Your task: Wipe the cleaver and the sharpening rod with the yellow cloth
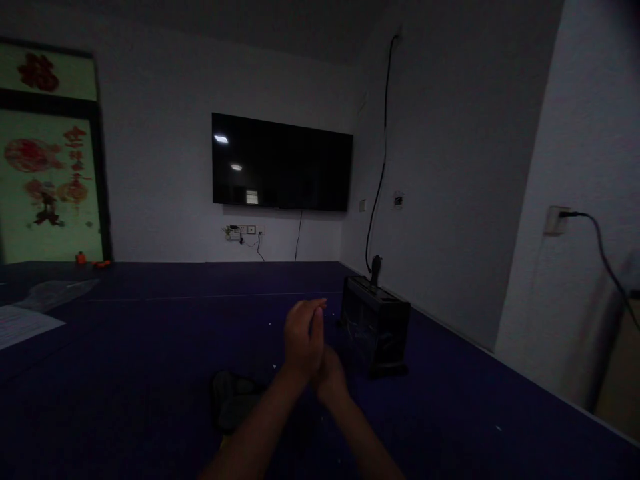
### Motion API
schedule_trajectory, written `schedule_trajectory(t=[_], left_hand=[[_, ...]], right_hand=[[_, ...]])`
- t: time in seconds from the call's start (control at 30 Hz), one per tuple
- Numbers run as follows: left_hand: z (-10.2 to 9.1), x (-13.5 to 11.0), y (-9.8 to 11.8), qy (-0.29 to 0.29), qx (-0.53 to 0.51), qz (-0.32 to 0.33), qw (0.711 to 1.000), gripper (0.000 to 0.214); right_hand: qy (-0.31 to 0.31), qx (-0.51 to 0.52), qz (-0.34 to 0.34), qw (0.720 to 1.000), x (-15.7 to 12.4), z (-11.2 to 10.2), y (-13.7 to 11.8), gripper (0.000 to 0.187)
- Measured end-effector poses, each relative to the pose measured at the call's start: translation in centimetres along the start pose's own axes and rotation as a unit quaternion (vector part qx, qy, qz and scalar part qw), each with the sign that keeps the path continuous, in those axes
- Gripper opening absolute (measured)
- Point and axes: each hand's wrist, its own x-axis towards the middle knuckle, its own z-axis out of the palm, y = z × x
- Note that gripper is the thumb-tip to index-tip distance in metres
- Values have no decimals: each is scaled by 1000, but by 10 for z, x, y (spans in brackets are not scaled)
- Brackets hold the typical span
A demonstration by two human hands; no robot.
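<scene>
My left hand [301, 340] is raised in front of me above the dark blue surface, its fingers bent over and pressed together, thumb upward. Against its palm side rests my right hand [330, 375], a little lower and to the right. The two hands touch, and the left one covers the right one's fingers. Whatever lies between the palms, if anything, is hidden. Close behind the hands on the right stands a black box-shaped device [376, 323] on feet. Left of my left forearm lies a dark padded item [234, 397], partly covered by the arm.
The dark blue surface [165, 347] carries small white scraps. At the left lie a white paper sheet [25, 325], clear plastic [63, 292] and small orange things [101, 264]. A black cable [384, 150] runs down the wall toward the device. A television [283, 163] hangs behind.
</scene>
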Motion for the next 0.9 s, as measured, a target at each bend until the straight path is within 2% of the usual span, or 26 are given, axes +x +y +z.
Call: schedule_trajectory(t=[0.07, 0.1, 0.13, 0.2, 0.23, 0.3, 0.37, 0.43, 0.47, 0.53, 0.57, 0.63, 0.73, 0.8, 0.9], left_hand=[[-41, -11, -25, -32, 83, 28, 996, 33], [-62, -22, -41, -38, 129, 34, 990, 33], [-82, -35, -58, -46, 173, 27, 983, 33], [-119, -61, -90, -37, 235, 5, 971, 34], [-135, -72, -104, -21, 258, -9, 966, 35], [-159, -88, -124, -7, 285, -36, 958, 37], [-171, -94, -134, 0, 295, -68, 953, 38], [-172, -95, -137, -3, 296, -95, 950, 40], [-171, -94, -136, -12, 294, -103, 950, 40], [-166, -93, -135, -41, 283, -106, 952, 38], [-164, -93, -134, -57, 277, -102, 954, 37], [-161, -94, -134, -76, 270, -94, 955, 36], [-161, -96, -135, -88, 266, -88, 956, 35], [-162, -96, -136, -92, 265, -88, 956, 35], [-162, -96, -138, -100, 268, -92, 954, 35]], right_hand=[[-92, 33, -57, 994, -6, 17, -27, 27], [-178, 47, -89, 979, -8, 24, -38, 35], [-237, 39, -102, 965, -11, 29, -46, 49], [-310, 2, -91, 946, -15, 39, -54, 65], [-329, -18, -75, 941, -17, 42, -54, 62], [-353, -42, -43, 934, -20, 48, -52, 36], [-340, -42, -22, 939, -21, 48, -48, 19], [-277, -10, 3, 961, -17, 42, -46, 15], [-224, 16, 26, 974, -14, 35, -44, 13], [-82, 74, 76, 991, -6, 17, -39, 13], [-1, 99, 98, 990, -3, 6, -35, 15], [143, 146, 129, 970, 3, -18, -22, 20], [336, 146, 167, 915, 7, -51, 2, 24], [376, 106, 195, 900, 7, -66, 18, 26], [346, 37, 246, 905, 6, -77, 36, 27]])
